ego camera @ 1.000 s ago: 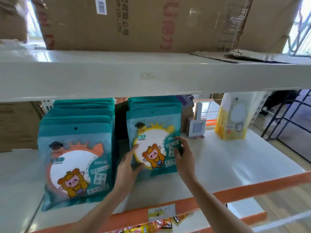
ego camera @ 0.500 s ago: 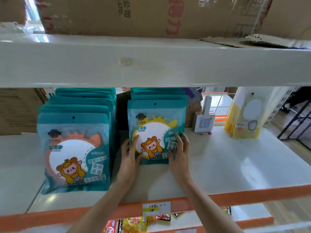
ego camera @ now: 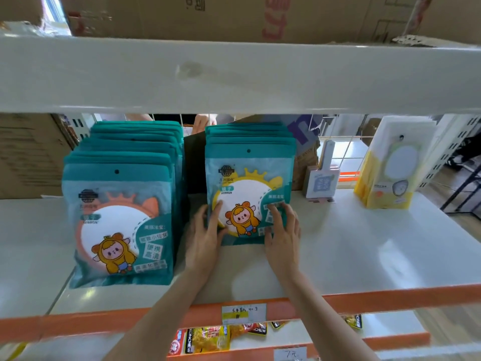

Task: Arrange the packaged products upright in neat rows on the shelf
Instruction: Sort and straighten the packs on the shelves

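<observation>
We're working the middle shelf [ego camera: 351, 251], white deck with an orange front lip. Two rows of teal mirror packs are standing upright on it: the left row [ego camera: 122, 204] is sitting further forward, the right row [ego camera: 250, 183] further back, with a dark gap between them. Our left hand [ego camera: 205, 238] is lying on the lower left edge of the front pack [ego camera: 248, 194] of the right row, fingers fairly straight and spread, fingertips touching the white circle on its face. Our right hand [ego camera: 282, 230] is lying on the lower right corner of the same pack, fingers spread and slightly bent, pressing flat against the front; neither hand is wrapping round it, so we're bracing it between the two hands rather than pinching. The pack is standing upright, bottom edge on the deck, touching the packs behind it. Around it: a small grey-blue handled item in a card pack [ego camera: 321, 175] is standing just right of the right row, and behind it a brown bag with a purple print [ego camera: 307, 142]. Well apart to the right a yellow-and-white pouch [ego camera: 390, 165] is standing upright. The upper shelf [ego camera: 234, 79] is cutting across the top of the view and hiding the back of both rows; cardboard boxes [ego camera: 234, 16] are sitting on it. A brown carton [ego camera: 28, 155] is sitting at far left. A paper price tag [ego camera: 243, 313] is stuck on the orange lip, and snack packets [ego camera: 208, 340] are lying on the shelf below.
</observation>
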`<state>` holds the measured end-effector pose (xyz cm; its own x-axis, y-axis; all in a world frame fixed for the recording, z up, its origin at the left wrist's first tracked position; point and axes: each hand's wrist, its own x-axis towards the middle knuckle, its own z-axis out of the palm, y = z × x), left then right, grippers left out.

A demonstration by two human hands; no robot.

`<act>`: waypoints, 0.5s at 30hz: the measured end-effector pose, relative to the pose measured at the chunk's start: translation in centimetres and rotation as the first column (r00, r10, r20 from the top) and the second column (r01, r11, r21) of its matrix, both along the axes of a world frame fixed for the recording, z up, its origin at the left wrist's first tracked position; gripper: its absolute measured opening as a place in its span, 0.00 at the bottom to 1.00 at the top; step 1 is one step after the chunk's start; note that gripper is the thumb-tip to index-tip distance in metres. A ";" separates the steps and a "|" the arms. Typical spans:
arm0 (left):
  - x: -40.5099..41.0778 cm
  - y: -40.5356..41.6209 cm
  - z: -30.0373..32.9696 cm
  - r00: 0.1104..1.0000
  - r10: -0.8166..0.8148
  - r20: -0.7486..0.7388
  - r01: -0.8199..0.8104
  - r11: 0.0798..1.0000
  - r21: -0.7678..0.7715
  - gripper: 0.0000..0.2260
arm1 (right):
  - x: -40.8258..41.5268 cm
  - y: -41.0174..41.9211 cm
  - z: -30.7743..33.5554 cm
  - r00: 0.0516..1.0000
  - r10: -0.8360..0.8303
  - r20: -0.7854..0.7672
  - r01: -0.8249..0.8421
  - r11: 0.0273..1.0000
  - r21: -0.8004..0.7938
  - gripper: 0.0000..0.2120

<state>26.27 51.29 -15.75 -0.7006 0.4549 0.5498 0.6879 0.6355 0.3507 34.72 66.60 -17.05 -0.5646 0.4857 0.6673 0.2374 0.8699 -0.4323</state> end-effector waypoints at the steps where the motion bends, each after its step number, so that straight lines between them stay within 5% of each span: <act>1: -0.1 0.1 0.0 0.999 0.019 -0.041 -0.020 1.000 -0.023 0.25 | 0.0 0.1 0.0 1.000 -0.008 0.009 0.008 1.000 0.023 0.33; 9: -0.4 0.5 -0.7 0.945 0.006 -0.326 -0.015 1.000 -0.026 0.25 | 0.2 -0.1 0.0 0.999 -0.035 0.019 0.033 0.995 0.097 0.37; 15: -0.6 0.8 -0.9 0.933 -0.118 -0.341 0.096 0.992 -0.082 0.32 | 0.2 -0.2 -0.3 0.997 0.000 0.071 -0.012 0.987 0.160 0.38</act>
<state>25.68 52.06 -16.66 -0.4182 0.5580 0.7168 0.8246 0.5642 0.0419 34.94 66.37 -17.31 -0.6157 0.3718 0.6948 0.2568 0.9282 -0.2692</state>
